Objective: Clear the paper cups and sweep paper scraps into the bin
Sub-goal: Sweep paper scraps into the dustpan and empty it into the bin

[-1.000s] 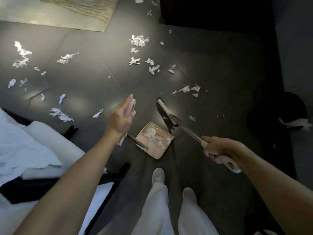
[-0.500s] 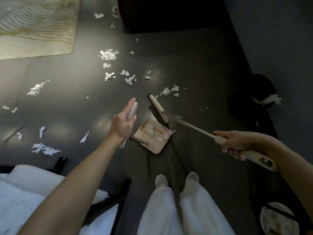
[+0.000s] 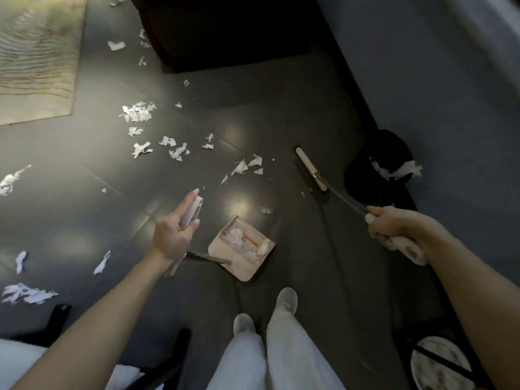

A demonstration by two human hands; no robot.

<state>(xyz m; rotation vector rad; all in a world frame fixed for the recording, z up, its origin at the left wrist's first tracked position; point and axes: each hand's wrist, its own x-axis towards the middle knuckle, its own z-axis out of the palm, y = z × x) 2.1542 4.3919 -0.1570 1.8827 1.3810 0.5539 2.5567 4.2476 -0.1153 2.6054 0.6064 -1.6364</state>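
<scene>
The floor (image 3: 281, 122) looked like dark, smooth tiles with a glossy finish, and it gave pale reflections of light. The paper scraps (image 3: 138, 111) on it were white, torn and crumpled, quite matt. The dustpan (image 3: 244, 273) seemed to be beige plastic, smooth and dull, and the dustpan grip (image 3: 194, 209) was pale plastic too. The broom shaft (image 3: 346, 199) I held was thin shiny metal, the broom grip (image 3: 410, 251) off-white plastic. The rug (image 3: 36, 60) looked woven and rough. My trousers (image 3: 295, 347) were soft white cloth.
</scene>
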